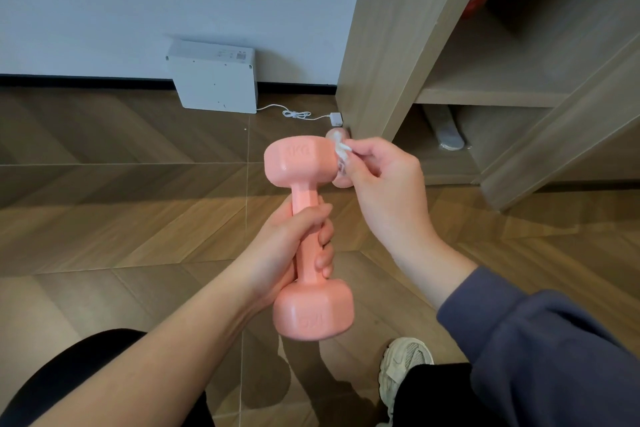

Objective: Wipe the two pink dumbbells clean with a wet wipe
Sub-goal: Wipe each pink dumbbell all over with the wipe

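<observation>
My left hand (294, 243) grips the handle of a pink dumbbell (304, 163), held upright in mid-air over the wooden floor. Its upper head reads "1KG". My right hand (381, 184) pinches a small crumpled white wet wipe (341, 151) against the right side of that upper head. Behind the wipe and my right fingers, a second pink dumbbell (337, 133) lies on the floor by the shelf unit, mostly hidden.
A white box (214, 80) leans on the wall, with a white cable and plug (336, 118) on the floor. A wooden shelf unit (485, 87) stands to the right. My shoe (401, 367) and dark trouser legs fill the bottom edge.
</observation>
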